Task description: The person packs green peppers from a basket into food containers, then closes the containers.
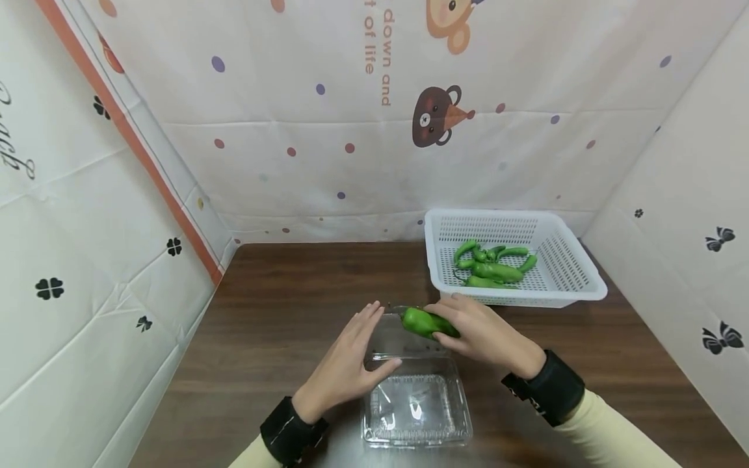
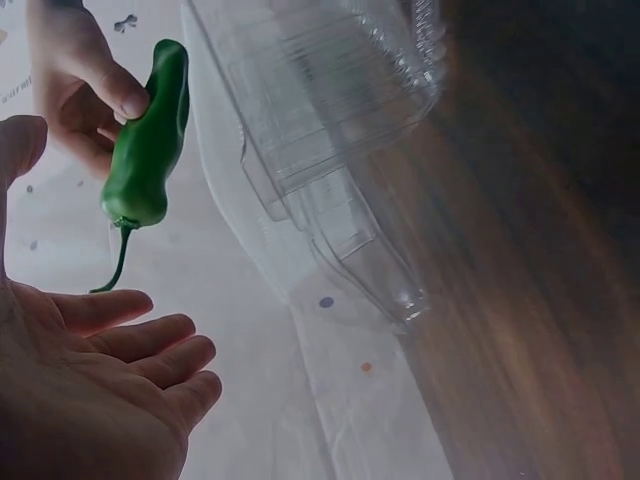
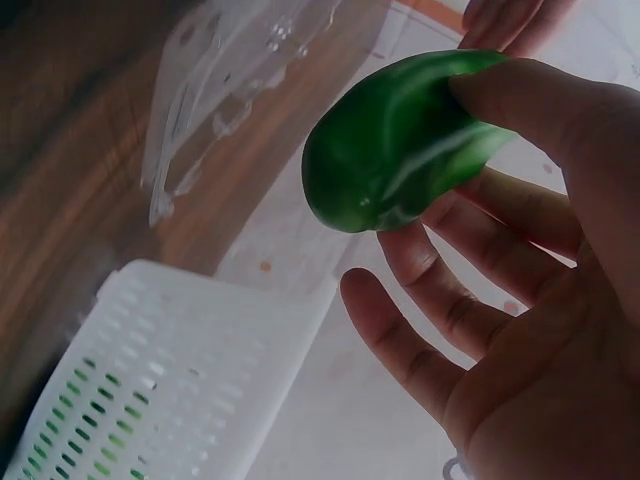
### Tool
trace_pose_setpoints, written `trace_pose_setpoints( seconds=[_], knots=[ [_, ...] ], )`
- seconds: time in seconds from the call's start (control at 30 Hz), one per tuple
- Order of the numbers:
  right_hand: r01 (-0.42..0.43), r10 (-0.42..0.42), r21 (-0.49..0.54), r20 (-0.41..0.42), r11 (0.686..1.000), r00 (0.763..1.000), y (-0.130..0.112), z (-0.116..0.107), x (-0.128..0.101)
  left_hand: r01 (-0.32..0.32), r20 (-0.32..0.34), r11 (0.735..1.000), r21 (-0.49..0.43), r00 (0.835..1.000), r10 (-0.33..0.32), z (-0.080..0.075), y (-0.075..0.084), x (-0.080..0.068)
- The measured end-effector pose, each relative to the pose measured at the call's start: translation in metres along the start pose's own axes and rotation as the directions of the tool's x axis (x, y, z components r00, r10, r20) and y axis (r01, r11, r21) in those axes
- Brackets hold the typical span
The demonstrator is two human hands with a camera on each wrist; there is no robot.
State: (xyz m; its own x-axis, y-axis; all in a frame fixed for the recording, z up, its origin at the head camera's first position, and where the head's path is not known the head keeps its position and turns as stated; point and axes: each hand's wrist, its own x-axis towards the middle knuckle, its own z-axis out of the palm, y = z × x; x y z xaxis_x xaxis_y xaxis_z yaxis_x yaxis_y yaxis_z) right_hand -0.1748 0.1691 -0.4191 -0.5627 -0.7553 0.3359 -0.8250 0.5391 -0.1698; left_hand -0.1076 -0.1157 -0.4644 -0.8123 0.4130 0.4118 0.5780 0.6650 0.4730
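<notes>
My right hand pinches a large green pepper between thumb and fingers, above the raised lid of a clear plastic clamshell box. In the left wrist view the pepper hangs with its thin curved stem towards my left hand. That left hand has its fingers extended and holds nothing; the head view shows it over the box's left side. The box stands open, its lid folded back away from me. In the right wrist view the pepper's rounded tip sticks out past the thumb.
A white perforated basket stands at the back right of the brown wooden table, with several green peppers in it. Printed white cloth walls in the table at the back and sides.
</notes>
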Motion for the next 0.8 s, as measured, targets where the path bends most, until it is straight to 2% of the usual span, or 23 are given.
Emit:
trace_pose_setpoints(
  seconds=[0.4, 0.6, 0.8],
  knots=[
    [0.028, -0.029, 0.040, 0.020, 0.999, 0.999, -0.018, 0.011, -0.008, -0.009, 0.002, 1.000, 0.010, 1.000, 0.009, 0.001, 0.000, -0.018],
    [0.029, -0.029, 0.020, 0.015, 0.999, 0.999, -0.023, 0.016, -0.013, -0.008, 0.006, 1.000, 0.010, 1.000, 0.008, 0.003, -0.001, -0.026],
    [0.049, -0.050, 0.037, 0.022, 0.998, 0.999, -0.030, 0.022, -0.010, 0.003, 0.014, 0.999, 0.033, 1.000, -0.003, 0.002, -0.001, -0.042]
  ],
)
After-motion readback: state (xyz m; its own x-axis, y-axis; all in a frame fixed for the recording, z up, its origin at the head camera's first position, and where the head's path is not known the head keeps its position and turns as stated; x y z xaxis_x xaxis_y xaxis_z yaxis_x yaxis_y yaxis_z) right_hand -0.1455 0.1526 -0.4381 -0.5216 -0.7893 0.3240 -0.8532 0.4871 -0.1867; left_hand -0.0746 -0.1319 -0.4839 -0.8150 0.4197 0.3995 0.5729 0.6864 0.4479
